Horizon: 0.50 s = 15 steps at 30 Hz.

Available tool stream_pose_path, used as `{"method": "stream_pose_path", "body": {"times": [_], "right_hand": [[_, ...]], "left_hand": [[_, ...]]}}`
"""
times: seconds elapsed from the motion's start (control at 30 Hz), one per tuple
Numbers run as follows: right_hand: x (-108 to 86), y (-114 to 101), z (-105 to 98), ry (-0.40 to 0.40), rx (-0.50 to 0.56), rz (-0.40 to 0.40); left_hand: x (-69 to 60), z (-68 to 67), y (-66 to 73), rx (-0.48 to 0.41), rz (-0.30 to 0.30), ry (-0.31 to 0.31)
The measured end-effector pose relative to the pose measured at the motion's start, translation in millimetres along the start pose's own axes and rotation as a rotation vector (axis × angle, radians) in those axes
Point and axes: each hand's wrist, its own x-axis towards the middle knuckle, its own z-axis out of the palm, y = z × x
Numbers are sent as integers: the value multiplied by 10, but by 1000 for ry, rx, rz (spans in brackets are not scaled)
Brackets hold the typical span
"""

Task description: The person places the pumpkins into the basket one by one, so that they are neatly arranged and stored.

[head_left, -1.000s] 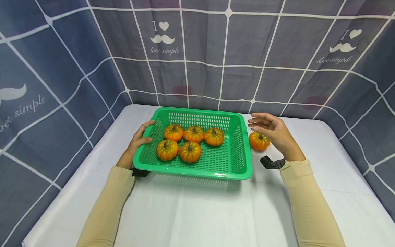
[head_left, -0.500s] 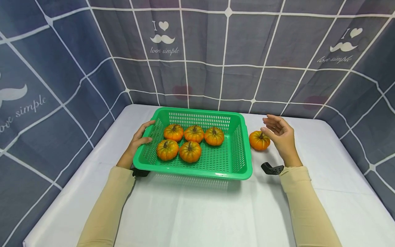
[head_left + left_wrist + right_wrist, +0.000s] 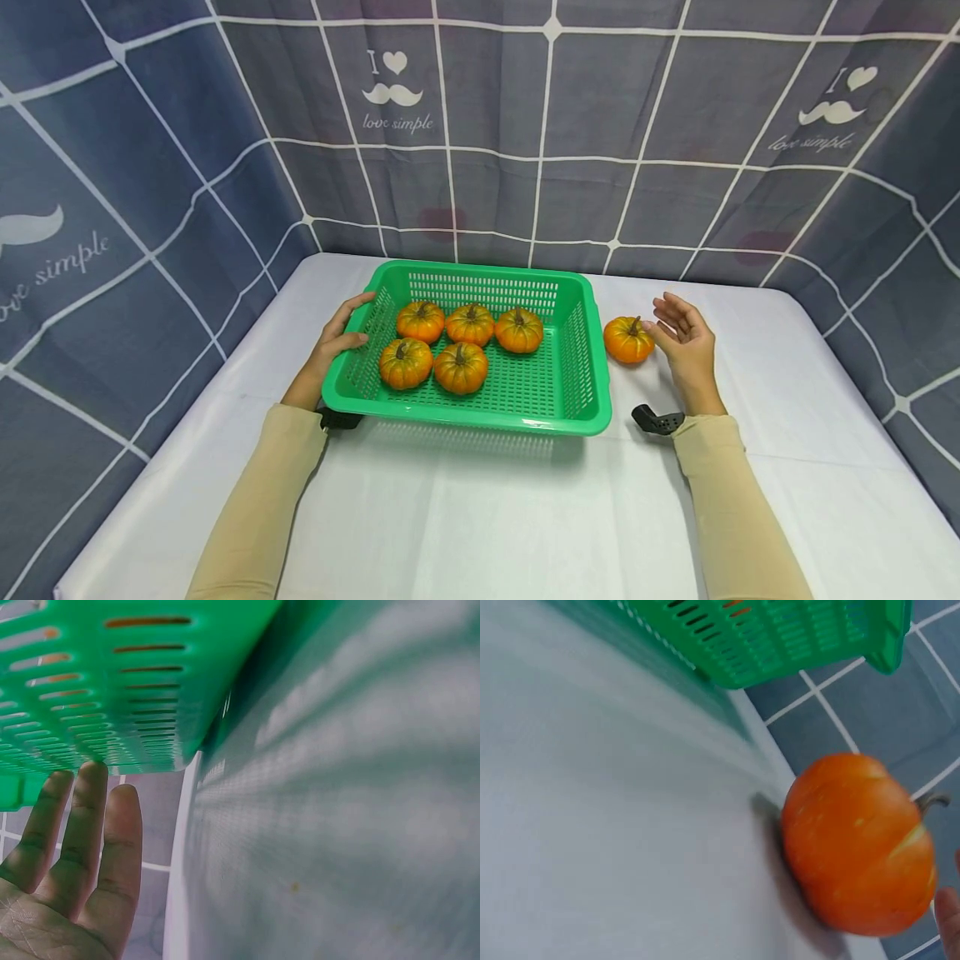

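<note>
A green plastic basket point(image 3: 468, 422) holds several small orange pumpkins point(image 3: 461, 368). At its left rim my left hand point(image 3: 330, 346) touches it, thumb and index finger over the edge. In the left wrist view, three fingers point(image 3: 122, 832) of that hand extend straight beside the slotted wall. One more pumpkin point(image 3: 628, 340) sits on the table, just right of the basket. To its right is my right hand point(image 3: 686, 350), fingers loosely bent, holding nothing. The thumb is close to this pumpkin; whether they touch I cannot tell. The right wrist view shows the pumpkin's point(image 3: 859, 844) side and stem, with fingertips at the edge.
A white cloth covers the table point(image 3: 465, 517). Dark checked curtains point(image 3: 495, 108) with white lines enclose the back and both sides. Black wrist devices point(image 3: 656, 419) show at both sleeves.
My right hand has moved right, away from the basket's right rim, and slightly nearer to me, now beside the loose pumpkin. The left hand, basket and pumpkins have stayed put.
</note>
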Motion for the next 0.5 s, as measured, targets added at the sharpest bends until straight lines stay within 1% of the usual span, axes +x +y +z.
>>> {"method": "stream_pose_path", "body": {"times": [0.1,0.2,0.4,0.5], "right_hand": [[-11,57,-19,7,20,38],[-23,111,-43,-2,-4,77],[-45,171,-97,-63,-81,167],[-50,198,-126,-93,-109,187]], "left_hand": [[2,-6,-8,33,42,-2],[4,-11,-14,67,81,-6],[1,-4,-7,43,84,-10],[4,5,-5,35,80,-6]]}}
